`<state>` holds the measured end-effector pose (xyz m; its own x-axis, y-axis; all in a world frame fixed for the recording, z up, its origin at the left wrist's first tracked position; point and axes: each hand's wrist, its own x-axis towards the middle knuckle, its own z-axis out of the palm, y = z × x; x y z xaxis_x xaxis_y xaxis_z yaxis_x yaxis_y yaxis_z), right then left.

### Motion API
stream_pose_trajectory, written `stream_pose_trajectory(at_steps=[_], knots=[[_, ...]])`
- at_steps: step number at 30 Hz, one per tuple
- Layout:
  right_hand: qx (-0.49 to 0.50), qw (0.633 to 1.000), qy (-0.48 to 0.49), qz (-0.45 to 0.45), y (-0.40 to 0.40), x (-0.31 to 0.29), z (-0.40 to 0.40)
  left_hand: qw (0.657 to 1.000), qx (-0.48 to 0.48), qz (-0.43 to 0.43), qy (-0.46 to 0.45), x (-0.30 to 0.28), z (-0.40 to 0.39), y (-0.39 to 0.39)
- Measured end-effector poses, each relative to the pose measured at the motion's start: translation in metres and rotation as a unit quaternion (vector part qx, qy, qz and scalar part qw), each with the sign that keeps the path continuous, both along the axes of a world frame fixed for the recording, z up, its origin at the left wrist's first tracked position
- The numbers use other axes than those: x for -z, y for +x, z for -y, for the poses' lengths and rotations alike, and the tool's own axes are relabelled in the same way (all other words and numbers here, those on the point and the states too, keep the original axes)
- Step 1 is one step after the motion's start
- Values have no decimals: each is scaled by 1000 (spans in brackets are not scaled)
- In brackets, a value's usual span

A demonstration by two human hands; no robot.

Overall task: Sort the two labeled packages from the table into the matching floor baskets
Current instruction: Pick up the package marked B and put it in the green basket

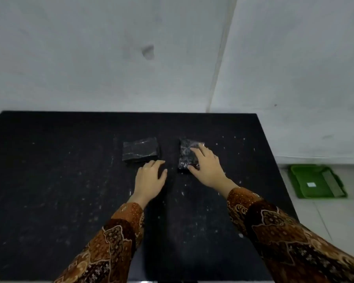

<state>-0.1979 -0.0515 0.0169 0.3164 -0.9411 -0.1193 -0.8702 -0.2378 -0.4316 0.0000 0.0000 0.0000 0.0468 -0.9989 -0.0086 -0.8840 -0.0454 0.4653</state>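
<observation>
Resting on the black tabletop (49, 180), the left package (140, 149) lies at 11 o'clock of the left hand (149, 180), whose loosely curled fingers hold nothing. Right package (187, 155): right hand (207, 168) spread flat over it, thumb at its near edge. Green basket (317, 180): floor, 3 o'clock.

Glossy, crinkled, seemingly plastic-wrapped packages (140, 149) lie on a matt, speckled table (49, 180).

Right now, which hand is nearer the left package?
Left. The left hand sits just below the left package, fingertips at its near edge. The right hand is off to its right, resting on the right package.
</observation>
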Motion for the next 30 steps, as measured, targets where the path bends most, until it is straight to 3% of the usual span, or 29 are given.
stream_pose_trajectory(at_steps=[7, 12, 21, 26, 30], knots=[[145, 989, 29, 10, 30, 39, 24, 998, 13, 17, 64, 59, 13, -7], [209, 977, 31, -33, 60, 53, 38, 999, 27, 32, 19, 82, 10, -8], [194, 977, 60, -64, 65, 61, 39, 998, 26, 62, 3, 93, 8, -5], [168, 979, 104, 49, 35, 41, 43, 998, 26, 53, 11, 86, 13, -5], [203, 931, 196, 231, 10, 4, 46, 999, -4, -5, 33, 66, 27, -3]])
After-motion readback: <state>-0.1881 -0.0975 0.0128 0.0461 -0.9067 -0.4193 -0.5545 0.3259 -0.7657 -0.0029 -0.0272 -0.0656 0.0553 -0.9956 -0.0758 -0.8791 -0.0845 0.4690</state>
